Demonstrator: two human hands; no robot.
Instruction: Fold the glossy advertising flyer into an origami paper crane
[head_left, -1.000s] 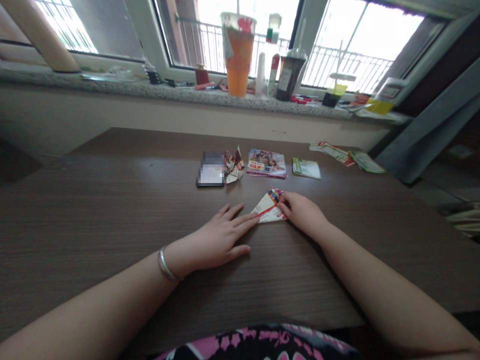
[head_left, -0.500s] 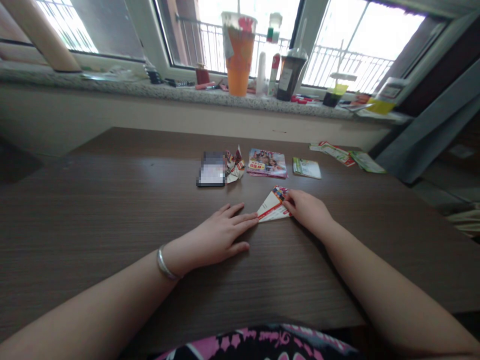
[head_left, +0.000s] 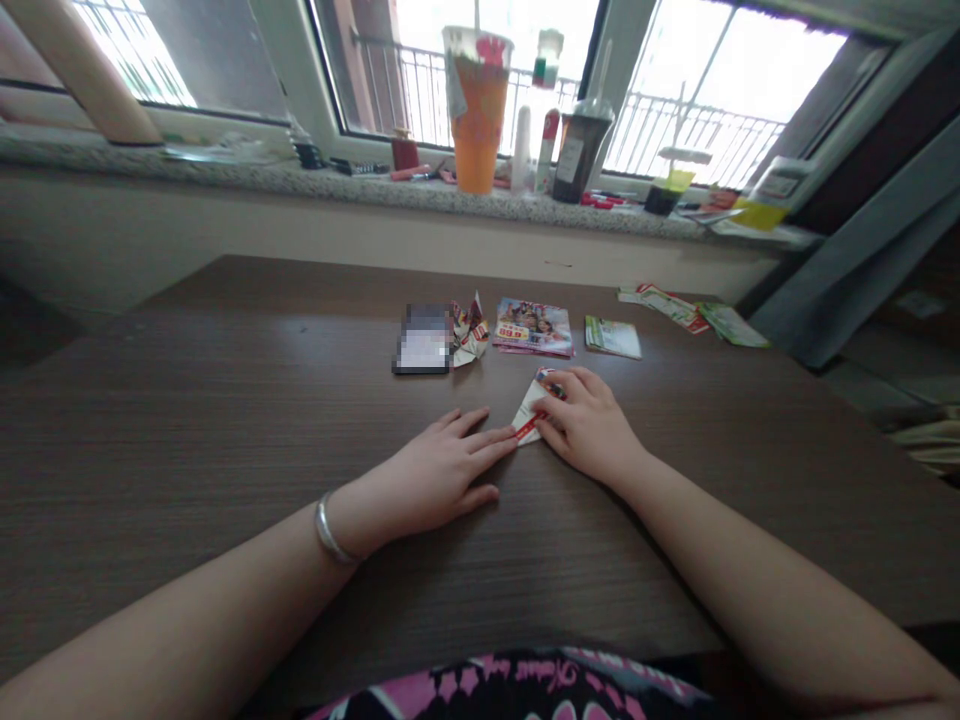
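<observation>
A piece of folded paper (head_left: pixel 530 405), white with red print and coloured patches, lies on the table in a narrow pointed shape. My left hand (head_left: pixel 435 472) rests flat with fingers spread, one fingertip touching the paper's lower left point. Bent over the paper's right part is my right hand (head_left: pixel 592 425), its fingers curled and pressing on it; that part of the sheet is hidden beneath them. A silver bangle (head_left: pixel 330 530) circles my left wrist.
Beyond my hands lie a blurred-out phone-like device (head_left: pixel 422 345), a crumpled folded paper piece (head_left: pixel 470 335), a stack of printed leaflets (head_left: pixel 533 328), a smaller stack of cards (head_left: pixel 613 337) and paper strips (head_left: pixel 675 305). Cups, including an orange one (head_left: pixel 478 125), line the windowsill (head_left: pixel 360 185).
My right hand has slid left over the folded paper, going from a pinch at its right edge to curled fingers pressing on it. My left hand has stayed in place.
</observation>
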